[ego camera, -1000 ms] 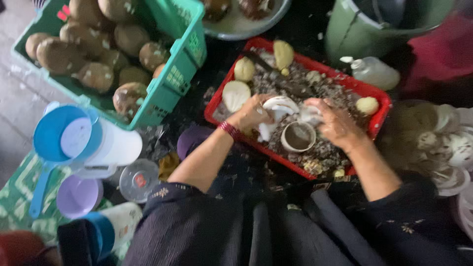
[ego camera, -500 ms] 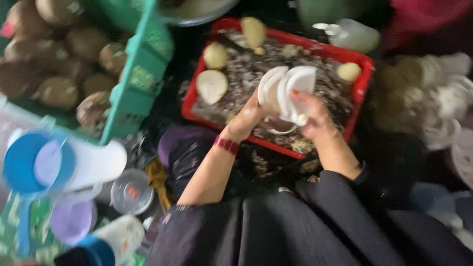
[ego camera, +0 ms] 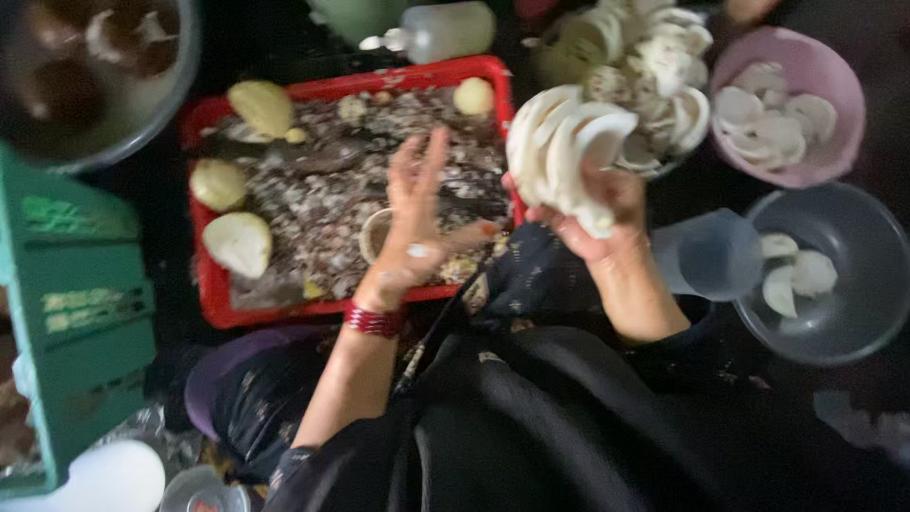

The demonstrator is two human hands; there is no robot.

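Note:
My right hand [ego camera: 597,213] grips a fanned stack of white coconut pieces [ego camera: 559,147], held just right of the red tray [ego camera: 213,294]. My left hand [ego camera: 417,218] hovers open over the tray, fingers spread, a red bangle on its wrist. The tray holds brown shavings, a small ring-shaped shell [ego camera: 374,232] under my left hand, and peeled pale coconuts [ego camera: 239,242].
A pink bowl [ego camera: 834,85] and a heap of white pieces [ego camera: 645,57] lie at the upper right. A grey bowl [ego camera: 853,303] with a few pieces and a translucent cup [ego camera: 706,256] sit to the right. A green crate [ego camera: 76,322] stands left, a plastic bottle [ego camera: 441,33] above the tray.
My right hand has carried the white stack rightward off the tray. My left hand let go of the stack and opened. The view has swung right, showing the bowls.

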